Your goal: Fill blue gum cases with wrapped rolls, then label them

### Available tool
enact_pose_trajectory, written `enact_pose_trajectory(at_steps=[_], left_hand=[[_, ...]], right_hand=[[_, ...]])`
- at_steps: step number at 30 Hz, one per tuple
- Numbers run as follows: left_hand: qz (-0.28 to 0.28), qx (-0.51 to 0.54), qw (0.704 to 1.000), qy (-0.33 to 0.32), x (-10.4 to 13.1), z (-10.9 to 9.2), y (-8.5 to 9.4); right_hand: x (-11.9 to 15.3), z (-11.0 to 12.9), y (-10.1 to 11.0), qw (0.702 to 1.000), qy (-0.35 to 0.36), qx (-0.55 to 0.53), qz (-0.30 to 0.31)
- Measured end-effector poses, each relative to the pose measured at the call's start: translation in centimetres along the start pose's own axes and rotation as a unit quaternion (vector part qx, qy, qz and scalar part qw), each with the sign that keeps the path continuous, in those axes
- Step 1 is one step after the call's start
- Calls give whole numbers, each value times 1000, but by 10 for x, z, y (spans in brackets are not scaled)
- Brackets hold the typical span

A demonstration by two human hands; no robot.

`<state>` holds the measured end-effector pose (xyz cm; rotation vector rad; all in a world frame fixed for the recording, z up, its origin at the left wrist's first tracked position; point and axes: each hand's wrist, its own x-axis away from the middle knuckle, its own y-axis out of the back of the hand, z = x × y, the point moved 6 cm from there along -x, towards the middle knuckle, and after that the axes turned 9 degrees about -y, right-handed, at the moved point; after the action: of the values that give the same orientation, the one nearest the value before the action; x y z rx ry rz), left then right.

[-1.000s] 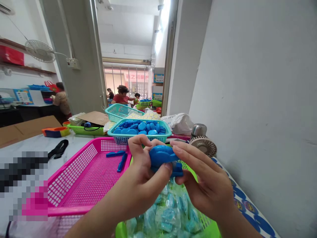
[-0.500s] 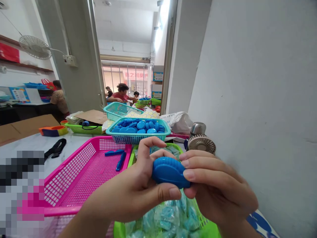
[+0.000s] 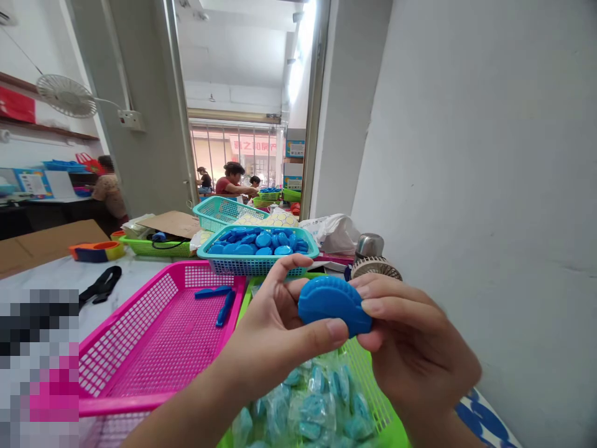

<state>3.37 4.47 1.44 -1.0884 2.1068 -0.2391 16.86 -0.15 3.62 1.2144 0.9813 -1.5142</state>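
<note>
A blue plastic shell-shaped piece [image 3: 329, 305] with a ridged upper edge is held up between both hands. My left hand [image 3: 284, 323] grips its left side, thumb across the front and index finger raised off it. My right hand [image 3: 420, 336] pinches its right end between fingertips and thumb. Beneath the hands lies a green basket [image 3: 373, 379] with several clear-bagged light blue pieces [image 3: 314, 407]. A pink basket [image 3: 153, 348] on the left holds two thin blue strips [image 3: 226, 308].
Behind the hands, a turquoise basket [image 3: 259, 264] is heaped with blue round pieces [image 3: 263, 239]. A metal flask [image 3: 369, 246] and small fan [image 3: 377, 267] stand by the right wall [image 3: 489, 186]. Black strap [image 3: 100, 286] and tape rolls [image 3: 97, 250] lie left. Other people sit farther back.
The blue piece has moved slightly right and up and turned a little, showing more of its ridged rim. Both hands keep hold of it. The camera view has shifted slightly.
</note>
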Motion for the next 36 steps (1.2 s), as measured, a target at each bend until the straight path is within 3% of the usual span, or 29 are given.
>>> enact_pose_trajectory(at_steps=[3, 5, 6, 8, 9, 10, 11, 12, 16, 19, 23, 26, 29, 36], left_hand=[[28, -77, 996, -39, -2, -2, 1], [39, -222, 960, -167, -2, -16, 2], [37, -321, 912, -254, 1, -26, 1], [34, -500, 770, -395, 11, -41, -7], [38, -556, 710, -430, 15, -45, -11], [44, -587, 679, -439, 17, -46, -13], [48, -593, 678, -433, 17, -47, -12], [43, -580, 704, -408, 15, -48, -9], [-30, -426, 883, -196, 1, -39, 15], [-49, -301, 948, -91, -4, -30, 20], [-37, -245, 967, -57, -4, -27, 14], [-85, -233, 968, -47, 3, -28, 12], [-110, -242, 963, -39, 7, -27, 9], [-26, -390, 918, -73, 1, -27, 10]], right_hand=[[1, 2, 3, 999, 12, 36, -5], [2, 1, 5, 998, 12, 62, -21], [3, 0, 6, 997, 3, 69, -27], [3, -4, 6, 997, -29, 67, -31], [2, -6, 6, 997, -47, 63, -29], [2, -7, 5, 996, -64, 57, -24], [1, -10, 4, 995, -85, 45, -13], [0, -13, 3, 994, -111, 26, 2], [-4, -26, -2, 976, -200, -73, 51], [-5, -36, -3, 954, -262, -130, 70], [-2, -42, -7, 917, -337, -181, 112], [1, -39, -8, 906, -355, -187, 137], [4, -38, -5, 908, -364, -168, 125], [4, -38, -3, 920, -366, -101, 100]])
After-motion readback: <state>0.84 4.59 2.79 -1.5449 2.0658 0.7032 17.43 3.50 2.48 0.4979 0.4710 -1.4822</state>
